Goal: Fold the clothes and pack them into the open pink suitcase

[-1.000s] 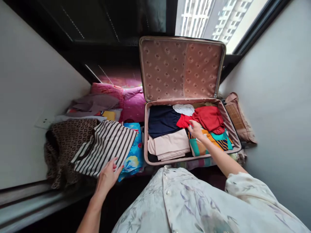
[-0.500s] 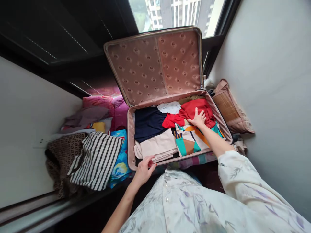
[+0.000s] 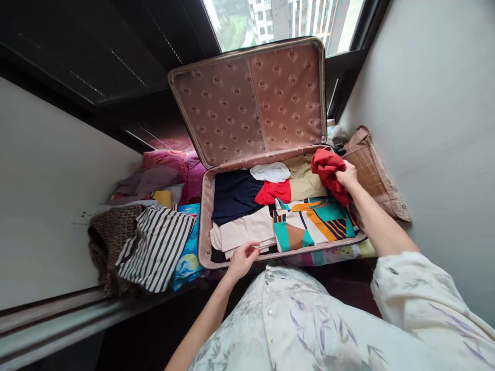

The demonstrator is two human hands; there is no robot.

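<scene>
My right hand (image 3: 347,176) clenches the limp, light red garment (image 3: 327,166) bunched at the suitcase's (image 3: 204,216) two o'clock corner, while my left hand (image 3: 243,259) pinches the soft beige fold (image 3: 243,233) at six.

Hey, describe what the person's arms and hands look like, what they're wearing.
Both forearms are bare. The right arm's loose pale floral sleeve, printed with grey-lilac leaves, ends near the elbow. The left hand has red-painted nails; the right hand shows no rings or watch.

Room corner as I view it from the head camera.
Daylight enters through a dark-framed window (image 3: 286,20); pale walls (image 3: 433,103) on both sides; a dark ledge (image 3: 96,51) runs beneath the glass.
</scene>
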